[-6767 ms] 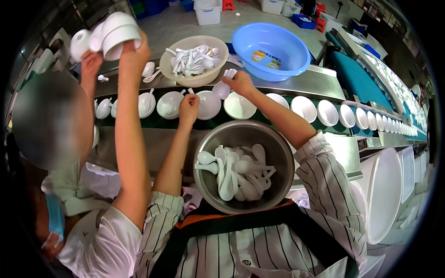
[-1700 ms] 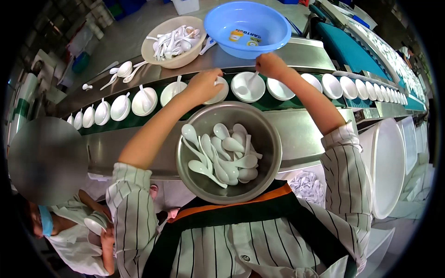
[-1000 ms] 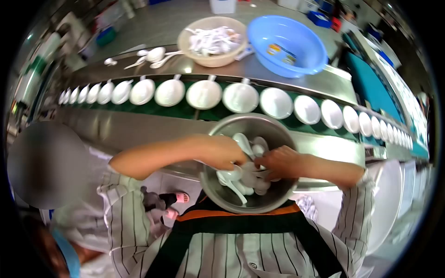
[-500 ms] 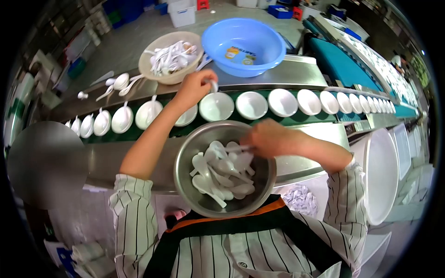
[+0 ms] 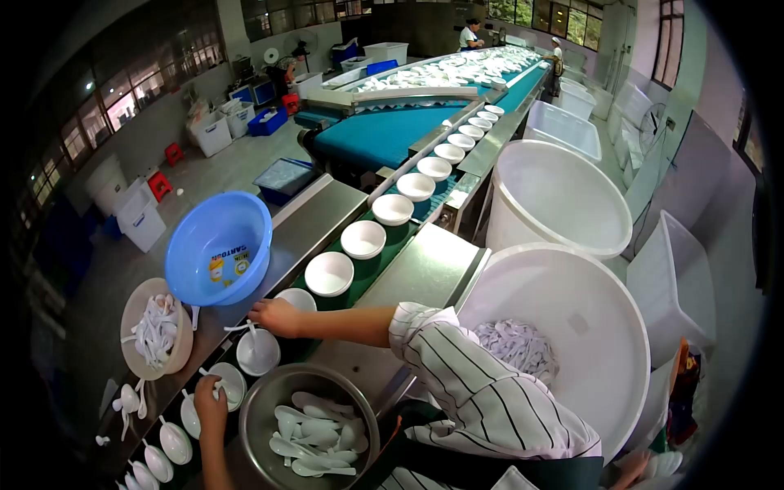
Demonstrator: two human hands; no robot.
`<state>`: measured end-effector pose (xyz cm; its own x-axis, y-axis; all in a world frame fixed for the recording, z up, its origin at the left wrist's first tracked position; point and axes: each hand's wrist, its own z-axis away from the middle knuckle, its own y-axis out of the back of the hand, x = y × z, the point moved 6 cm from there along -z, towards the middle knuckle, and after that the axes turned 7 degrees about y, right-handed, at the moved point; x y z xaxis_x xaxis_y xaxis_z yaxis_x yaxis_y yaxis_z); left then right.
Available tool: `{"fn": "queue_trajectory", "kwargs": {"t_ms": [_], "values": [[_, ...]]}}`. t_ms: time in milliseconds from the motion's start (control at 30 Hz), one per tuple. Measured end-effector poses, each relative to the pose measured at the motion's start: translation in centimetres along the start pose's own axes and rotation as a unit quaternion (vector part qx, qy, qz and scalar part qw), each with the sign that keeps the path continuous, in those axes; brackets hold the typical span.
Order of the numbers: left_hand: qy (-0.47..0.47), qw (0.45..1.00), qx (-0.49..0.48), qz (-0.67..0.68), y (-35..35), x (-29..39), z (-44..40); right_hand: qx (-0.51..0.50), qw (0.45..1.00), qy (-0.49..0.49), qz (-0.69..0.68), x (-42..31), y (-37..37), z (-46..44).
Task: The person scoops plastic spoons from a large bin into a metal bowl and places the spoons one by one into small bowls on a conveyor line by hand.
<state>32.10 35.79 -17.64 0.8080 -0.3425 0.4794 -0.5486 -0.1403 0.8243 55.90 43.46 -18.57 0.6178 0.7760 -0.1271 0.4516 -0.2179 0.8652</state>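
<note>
My left hand (image 5: 211,402) is at the lower left, its fingers closed at a white spoon (image 5: 219,389) in a white bowl (image 5: 233,380) on the green conveyor belt (image 5: 376,272). Farther along, my right hand (image 5: 276,317) reaches across with its fingers pinched at another white spoon (image 5: 238,328), which lies over the rim of the adjacent bowl (image 5: 258,353). The fingertips partly hide this contact. A steel basin (image 5: 369,412) of loose white spoons (image 5: 314,433) stands close to me. Bowls with spoons, such as one bowl (image 5: 175,443), line the belt at lower left.
Beyond the belt stand a blue basin (image 5: 181,245) and a beige basin (image 5: 181,347) of spoons. Large white tubs (image 5: 604,327) are on my right. More bowls (image 5: 362,239) run toward a teal conveyor (image 5: 392,139). People (image 5: 471,37) stand far off.
The view has swung right, up along the conveyor. My right hand has moved from above the steel basin to a bowl on the belt. My left hand is now at a neighbouring bowl.
</note>
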Motion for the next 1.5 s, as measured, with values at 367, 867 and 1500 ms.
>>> {"fn": "queue_trajectory", "kwargs": {"t_ms": [367, 867, 1500], "values": [[-0.185, 0.942, -0.277, -0.043, -0.5, 14.0, 7.2, -0.070, 0.982, -0.167, -0.058, -1.6, 1.7, 0.8], [-0.009, 0.900, -0.436, 0.007, -1.0, 11.1, 8.5, -0.353, 0.910, 0.215, -0.034, -17.0, 1.1, 7.7], [0.269, 0.894, 0.011, 0.359, 6.7, -6.8, 2.9, -0.078, 0.992, 0.015, -0.098, -4.7, 10.6, -4.1]]}}
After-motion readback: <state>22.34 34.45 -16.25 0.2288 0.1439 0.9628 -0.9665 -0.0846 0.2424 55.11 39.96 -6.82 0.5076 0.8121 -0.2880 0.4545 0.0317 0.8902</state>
